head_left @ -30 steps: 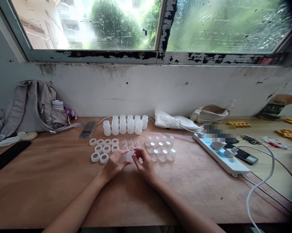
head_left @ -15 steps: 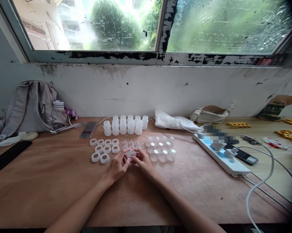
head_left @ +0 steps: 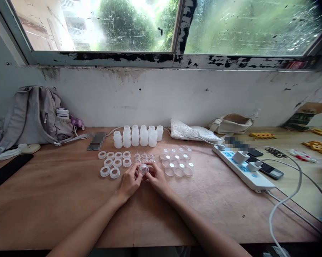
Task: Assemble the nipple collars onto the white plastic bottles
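Note:
My left hand and my right hand meet near the middle of the table, fingers closed around a clear round plastic piece with a circular rim. Its underside is hidden by the fingers. Just beyond the hands stand several small clear pieces with pointed tips, partly covered by my fingers. On the left lie several translucent white rings in rows. To the right of my right hand are several clear round cups or lids, some with white dots.
Several frosted white bottles stand in rows at the back. Around them are a phone, a white plastic bag and a grey backpack. A power strip with cables lies on the right.
Both hands stay in place around the clear round piece, which looks slightly tilted compared with before. The whole view has shifted a little; the laid-out parts have not moved.

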`<state>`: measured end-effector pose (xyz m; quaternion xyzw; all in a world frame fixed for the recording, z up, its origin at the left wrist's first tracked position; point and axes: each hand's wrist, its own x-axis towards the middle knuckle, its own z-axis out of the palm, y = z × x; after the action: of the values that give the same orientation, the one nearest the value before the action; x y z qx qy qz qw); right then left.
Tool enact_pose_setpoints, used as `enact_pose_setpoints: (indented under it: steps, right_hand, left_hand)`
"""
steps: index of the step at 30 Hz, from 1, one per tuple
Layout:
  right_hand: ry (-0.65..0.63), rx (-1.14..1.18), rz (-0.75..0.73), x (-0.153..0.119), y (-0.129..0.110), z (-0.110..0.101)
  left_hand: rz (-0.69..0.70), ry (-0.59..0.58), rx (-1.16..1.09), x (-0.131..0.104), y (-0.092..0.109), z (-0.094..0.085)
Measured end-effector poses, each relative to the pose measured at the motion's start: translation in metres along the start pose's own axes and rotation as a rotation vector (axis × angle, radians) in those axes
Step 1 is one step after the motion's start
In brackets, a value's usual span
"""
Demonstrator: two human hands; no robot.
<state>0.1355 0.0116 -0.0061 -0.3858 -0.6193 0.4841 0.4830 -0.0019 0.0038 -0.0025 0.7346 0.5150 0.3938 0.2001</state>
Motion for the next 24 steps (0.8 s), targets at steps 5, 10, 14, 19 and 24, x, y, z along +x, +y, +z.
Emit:
enact_pose_setpoints:
  steps: [5, 10, 14, 19, 24]
  right_hand:
    - [0.013, -0.034, -0.011, -0.0014, -0.0041, 0.0012]
    - [0.020, -0.061, -0.020, -0.0022, -0.0020, 0.0023]
    - [0.021, -0.047, -0.016, -0.0025, -0.0005, 0.0038]
    - [0.040, -0.047, -0.004, -0.0029, -0.0021, 0.0068]
    - [0.061, -0.061, -0.002, -0.0036, -0.0021, 0.0078]
  left_hand:
    - [0.031, 0.052, 0.037, -0.0015, 0.0000, 0.0012]
    - [0.018, 0.060, 0.024, -0.0017, 0.0018, 0.0007]
    - [0.007, 0.055, 0.048, -0.0019, 0.0032, -0.0001]
    - [-0.021, 0.062, 0.067, -0.0020, 0.0041, 0.0009]
    - [-0.045, 0.083, 0.048, -0.0020, 0.0068, 0.0026]
